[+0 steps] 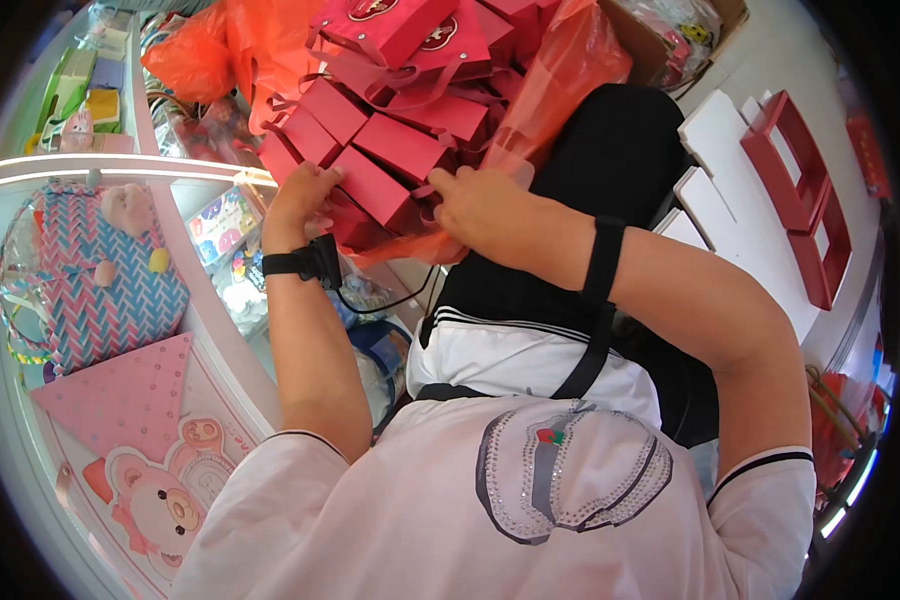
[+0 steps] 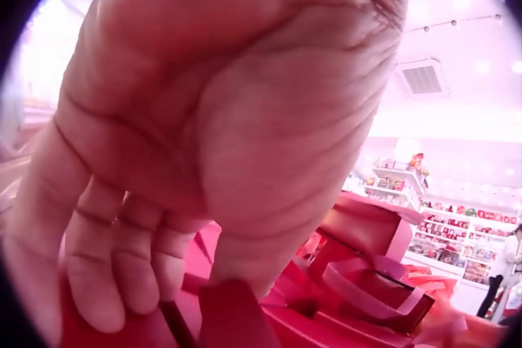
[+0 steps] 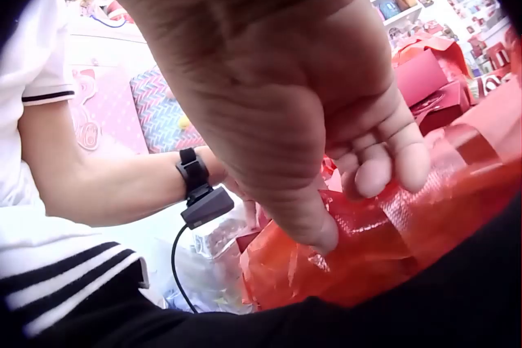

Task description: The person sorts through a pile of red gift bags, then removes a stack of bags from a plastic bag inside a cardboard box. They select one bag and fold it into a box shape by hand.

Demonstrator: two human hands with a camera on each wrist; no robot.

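Observation:
Small red gift bags (image 1: pixel 375 190) with ribbon handles are packed in a large red plastic bag (image 1: pixel 545 95) in front of the person; the plastic also fills the lower part of the right wrist view. At the near left of the pile, my left hand (image 1: pixel 302 203) grips one gift bag, its thumb and fingers on either side of the red edge in the left wrist view. On the pile's right side, my right hand (image 1: pixel 485 210) has its fingers bent and pinches the plastic bag's rim (image 3: pixel 342 230) between thumb and fingers.
A glass display case holds a woven pink-and-blue bag (image 1: pixel 110 270) and a pink bear picture (image 1: pixel 165 500) on the left. White panels (image 1: pixel 720 190) and dark red frames (image 1: pixel 790 165) lie at the right. A cardboard box (image 1: pixel 725 25) stands behind. Stocked shelves (image 2: pixel 457 242) line the shop.

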